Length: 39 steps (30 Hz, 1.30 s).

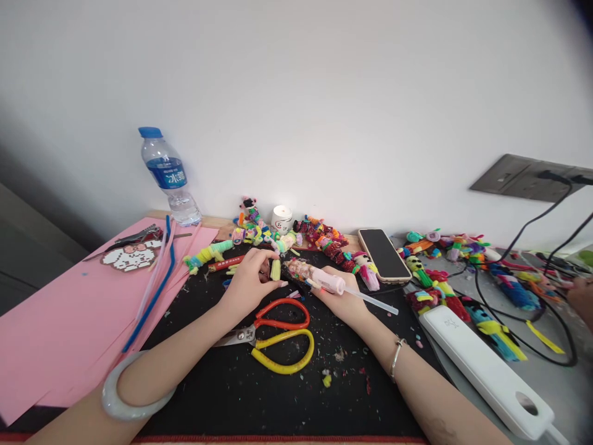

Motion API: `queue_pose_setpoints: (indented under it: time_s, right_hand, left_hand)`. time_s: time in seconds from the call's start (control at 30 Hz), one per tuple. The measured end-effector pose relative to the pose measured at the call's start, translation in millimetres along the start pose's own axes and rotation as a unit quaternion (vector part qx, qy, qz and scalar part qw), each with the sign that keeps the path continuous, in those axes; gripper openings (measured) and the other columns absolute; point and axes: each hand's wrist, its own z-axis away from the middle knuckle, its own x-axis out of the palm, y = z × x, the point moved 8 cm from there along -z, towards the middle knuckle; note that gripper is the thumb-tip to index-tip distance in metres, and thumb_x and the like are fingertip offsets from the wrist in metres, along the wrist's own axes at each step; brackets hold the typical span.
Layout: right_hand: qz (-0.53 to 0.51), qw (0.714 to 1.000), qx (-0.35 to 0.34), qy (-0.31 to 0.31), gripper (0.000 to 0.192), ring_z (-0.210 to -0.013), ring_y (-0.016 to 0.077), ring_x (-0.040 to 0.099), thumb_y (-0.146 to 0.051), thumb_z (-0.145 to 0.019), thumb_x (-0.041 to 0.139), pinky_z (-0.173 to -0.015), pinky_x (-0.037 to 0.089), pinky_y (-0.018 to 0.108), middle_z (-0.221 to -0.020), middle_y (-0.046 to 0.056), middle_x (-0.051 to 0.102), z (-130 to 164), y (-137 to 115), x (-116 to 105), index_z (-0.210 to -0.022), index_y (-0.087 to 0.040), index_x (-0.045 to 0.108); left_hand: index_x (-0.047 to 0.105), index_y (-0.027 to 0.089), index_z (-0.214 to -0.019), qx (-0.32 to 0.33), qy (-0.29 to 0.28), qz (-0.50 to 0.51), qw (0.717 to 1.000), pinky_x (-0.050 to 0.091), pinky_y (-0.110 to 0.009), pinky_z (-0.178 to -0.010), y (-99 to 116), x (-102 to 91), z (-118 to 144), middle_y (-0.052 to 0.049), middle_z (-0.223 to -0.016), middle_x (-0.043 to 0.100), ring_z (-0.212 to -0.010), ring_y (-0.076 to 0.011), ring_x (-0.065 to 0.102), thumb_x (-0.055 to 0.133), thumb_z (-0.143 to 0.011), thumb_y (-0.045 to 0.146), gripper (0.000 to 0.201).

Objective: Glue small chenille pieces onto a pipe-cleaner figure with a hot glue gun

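Head: left grip [252, 273] holds yellow piece [276, 270], right grip [343, 304] glue gun [328, 281]

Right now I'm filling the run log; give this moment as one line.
left hand: pinching yellow-green piece; right hand: holding glue gun; scissors: lying on black mat; phone: screen dark

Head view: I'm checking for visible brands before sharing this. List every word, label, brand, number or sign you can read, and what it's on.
Nothing can be quoted reliably.
Bottle: white characters on blue label, blurred.
White cylinder: marks, too small.
Red strip: gold characters, too small.
Scissors: dark marks near pivot, too small.
White device: faint grey mark, unreadable.
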Motion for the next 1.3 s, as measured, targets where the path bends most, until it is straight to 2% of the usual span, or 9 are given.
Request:
queue_pose_setpoints:
  time_s: [0.13,0.3,0.37,0.57,0.7,0.8,0.97,1.17,1.3]
  right_hand:
    - [0.010,1.000,-0.002,0.000,0.017,-0.052,0.0104,0.051,-0.031,-0.074,0.064,-0.048,0.036,0.020,-0.060,-0.002,0.060,0.7,0.2,0.3,-0.066,-0.018,0.057]
    - [0.020,1.000,-0.010,0.006,0.018,-0.052,0.0101,0.050,-0.031,-0.075,0.063,-0.047,0.035,0.020,-0.061,-0.001,0.060,0.5,-1.3,-0.2,-0.065,-0.018,0.057]
    - [0.021,1.000,-0.009,0.002,0.017,-0.052,0.0101,0.051,-0.031,-0.075,0.064,-0.047,0.035,0.020,-0.061,-0.001,0.060,0.2,-1.0,0.2,-0.065,-0.018,0.057]
    - [0.013,1.000,-0.009,-0.006,0.017,-0.052,0.0100,0.050,-0.031,-0.075,0.064,-0.048,0.036,0.020,-0.060,-0.002,0.058,0.1,-1.0,1.4,-0.066,-0.018,0.057]
    - [0.007,1.000,0.006,-0.006,0.019,-0.052,0.0102,0.050,-0.035,-0.075,0.064,-0.048,0.036,0.020,-0.059,-0.002,0.057,0.4,0.4,1.6,-0.068,-0.018,0.057]
    - [0.001,1.000,0.004,-0.006,0.018,-0.052,0.0101,0.050,-0.033,-0.075,0.064,-0.048,0.036,0.020,-0.060,-0.002,0.057,0.3,-0.5,1.3,-0.067,-0.018,0.056]
    - [-0.007,1.000,-0.001,0.004,0.017,-0.051,0.0096,0.047,-0.027,-0.072,0.063,-0.047,0.034,0.020,-0.057,-0.003,0.054,-0.2,-1.2,-0.8,-0.062,-0.019,0.051]
    - [-0.017,1.000,0.003,0.004,0.015,-0.052,0.0094,0.047,-0.026,-0.073,0.063,-0.048,0.035,0.020,-0.058,-0.004,0.054,-0.4,-1.8,-1.4,-0.063,-0.018,0.053]
    - [-0.015,1.000,0.006,0.000,0.015,-0.052,0.0096,0.047,-0.025,-0.073,0.063,-0.049,0.035,0.021,-0.058,-0.004,0.054,-0.1,-0.6,-0.9,-0.064,-0.018,0.053]
  left_hand:
    - [0.061,0.022,-0.095,0.015,-0.004,-0.019,1.000,0.047,-0.028,-0.060,6.3,-1.6,0.8,-0.003,-0.104,0.050,-0.067,-0.0131,0.052,0.075,-0.062,0.027,0.036]
    - [0.064,0.022,-0.103,-0.017,-0.019,-0.014,1.000,0.043,-0.028,-0.061,-2.2,1.3,-0.2,0.002,-0.073,0.056,-0.062,-0.0149,0.051,0.075,-0.061,0.026,0.043]
    - [0.065,0.022,-0.103,-0.021,-0.014,-0.013,1.000,0.042,-0.028,-0.061,-3.1,0.7,-0.8,0.002,-0.070,0.055,-0.062,-0.0152,0.051,0.076,-0.060,0.026,0.044]
    - [0.065,0.021,-0.099,-0.013,-0.007,-0.034,0.999,0.047,-0.029,-0.065,2.4,-0.9,-0.5,-0.002,-0.088,0.060,-0.070,-0.0166,0.056,0.077,-0.059,0.026,0.041]
    - [0.063,0.022,-0.106,-0.040,-0.024,0.027,0.999,0.051,-0.034,-0.078,-4.8,3.2,-0.3,-0.006,-0.106,0.063,-0.087,-0.0205,0.061,0.073,-0.065,0.028,0.043]
    - [0.061,0.022,-0.112,-0.055,-0.040,0.079,0.995,0.046,-0.038,-0.091,-8.9,6.0,-2.2,-0.007,-0.118,0.062,-0.103,-0.0230,0.059,0.068,-0.071,0.030,0.043]
    - [0.058,0.019,-0.107,-0.064,-0.040,0.133,0.988,0.046,-0.035,-0.090,-8.2,5.3,-5.6,-0.007,-0.113,0.063,-0.100,-0.0218,0.061,0.072,-0.068,0.027,0.042]
    - [0.056,0.021,-0.113,-0.043,-0.042,0.113,0.992,0.045,-0.032,-0.083,-3.8,4.3,-4.7,-0.006,-0.114,0.061,-0.095,-0.0200,0.059,0.069,-0.072,0.030,0.044]
    - [0.057,0.021,-0.108,-0.060,-0.053,0.129,0.988,0.045,-0.031,-0.080,-6.7,6.3,-3.7,-0.004,-0.103,0.063,-0.088,-0.0184,0.059,0.071,-0.070,0.031,0.041]
